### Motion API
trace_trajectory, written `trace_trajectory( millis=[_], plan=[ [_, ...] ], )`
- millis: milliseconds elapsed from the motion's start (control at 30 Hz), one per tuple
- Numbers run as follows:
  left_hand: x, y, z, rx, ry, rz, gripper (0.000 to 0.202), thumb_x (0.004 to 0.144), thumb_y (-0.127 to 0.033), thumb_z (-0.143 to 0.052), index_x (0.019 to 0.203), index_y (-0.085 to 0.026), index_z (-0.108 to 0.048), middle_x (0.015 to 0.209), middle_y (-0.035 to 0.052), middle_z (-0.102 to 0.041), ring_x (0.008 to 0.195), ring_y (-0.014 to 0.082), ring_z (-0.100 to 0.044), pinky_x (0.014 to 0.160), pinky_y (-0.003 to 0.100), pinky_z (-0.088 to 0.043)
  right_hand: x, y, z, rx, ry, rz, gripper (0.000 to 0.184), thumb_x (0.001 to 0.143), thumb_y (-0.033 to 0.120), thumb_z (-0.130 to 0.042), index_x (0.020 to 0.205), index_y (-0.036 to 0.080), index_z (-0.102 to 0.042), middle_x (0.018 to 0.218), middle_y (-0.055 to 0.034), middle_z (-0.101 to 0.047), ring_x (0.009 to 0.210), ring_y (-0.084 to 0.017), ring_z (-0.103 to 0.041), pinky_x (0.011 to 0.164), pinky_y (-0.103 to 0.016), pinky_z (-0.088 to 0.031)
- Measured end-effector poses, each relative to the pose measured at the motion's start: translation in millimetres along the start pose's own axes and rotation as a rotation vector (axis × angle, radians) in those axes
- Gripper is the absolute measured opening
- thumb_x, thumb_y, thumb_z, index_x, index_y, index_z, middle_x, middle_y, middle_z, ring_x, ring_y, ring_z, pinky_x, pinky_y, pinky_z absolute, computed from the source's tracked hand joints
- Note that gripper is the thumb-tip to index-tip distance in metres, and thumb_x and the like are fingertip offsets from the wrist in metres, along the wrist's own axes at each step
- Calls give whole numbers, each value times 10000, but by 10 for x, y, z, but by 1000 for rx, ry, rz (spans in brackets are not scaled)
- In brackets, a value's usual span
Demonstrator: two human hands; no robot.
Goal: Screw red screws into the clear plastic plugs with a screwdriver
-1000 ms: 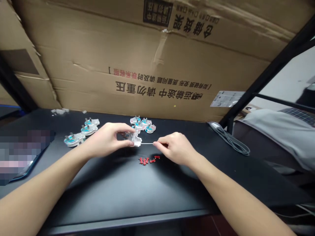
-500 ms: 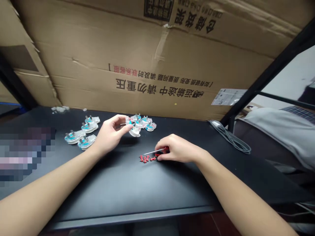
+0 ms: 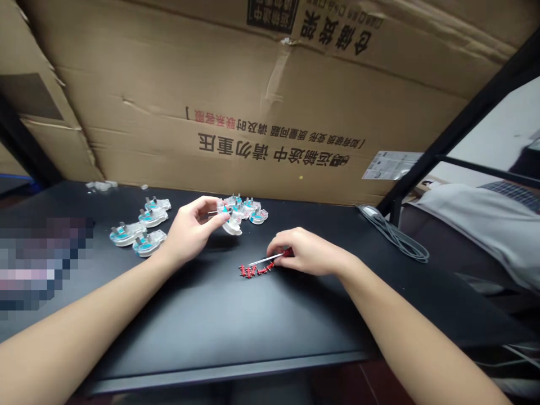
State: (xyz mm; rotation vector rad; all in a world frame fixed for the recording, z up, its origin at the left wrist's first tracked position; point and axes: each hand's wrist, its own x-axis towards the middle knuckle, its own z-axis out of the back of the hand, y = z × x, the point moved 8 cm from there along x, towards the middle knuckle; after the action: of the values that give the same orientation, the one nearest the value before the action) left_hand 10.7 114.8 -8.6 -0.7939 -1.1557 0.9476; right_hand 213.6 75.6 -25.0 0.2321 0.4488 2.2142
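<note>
Head view: clear plug shell (image 3: 232, 226) pinched in left hand (image 3: 194, 226), eleven o'clock of red parts (image 3: 248, 272); likely light, stiff; hold by rim. Slim screwdriver (image 3: 265, 260) gripped in right hand (image 3: 306, 251).

left hand (image 3: 190, 229): bare | right hand (image 3: 310, 253): bare | left forearm (image 3: 113, 298): bare, tapered | right forearm (image 3: 392, 320): bare, tapered

Clear plug (image 3: 232, 226) — raised, seemingly tilted.

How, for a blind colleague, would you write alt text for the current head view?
A person's left hand holds a whitish clear plastic plug, the right hand a thin silver rod near small red parts on a black tabletop. Blue-faced, pronged clear plastic plugs lie nearby, before brown cardboard.
</note>
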Motion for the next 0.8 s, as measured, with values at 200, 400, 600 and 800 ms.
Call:
trace_trajectory(
  millis=[200,400,600,800],
  plan=[
    [-19,-28,-30,26,38,-18,358,788,-448,-726,1013,-179,-654,1052,70,-742,1008,251,-681,910,354,-543,-10,-62,-51,-4,-3,-227,354,836,449,-649,622,168,-662,505,31,-537,493,-94,-408,503,-249,-292],
    [-19,-27,-36,25,45,-25,356,787,-453,-727,1007,-183,-657,1051,68,-742,1009,252,-681,911,359,-543,17,-60,-69,59,-9,-199,149,818,318,-669,812,200,-760,688,5,-700,622,-117,-561,599,-234,-377],
    [-17,-51,-4,22,22,-25,335,787,-425,-730,1004,-183,-649,1038,64,-744,999,244,-683,892,330,-544,14,-77,9,61,-64,-221,205,859,319,-612,822,203,-778,714,-6,-728,631,-126,-585,620,-243,-389],
    [-25,-76,-1,25,12,-42,362,779,-444,-735,1000,-171,-649,1028,69,-737,991,247,-683,893,341,-545,20,-62,-30,-14,-88,-235,122,805,269,-685,787,191,-778,739,-38,-740,645,-142,-596,610,-250,-385]
  ],
)
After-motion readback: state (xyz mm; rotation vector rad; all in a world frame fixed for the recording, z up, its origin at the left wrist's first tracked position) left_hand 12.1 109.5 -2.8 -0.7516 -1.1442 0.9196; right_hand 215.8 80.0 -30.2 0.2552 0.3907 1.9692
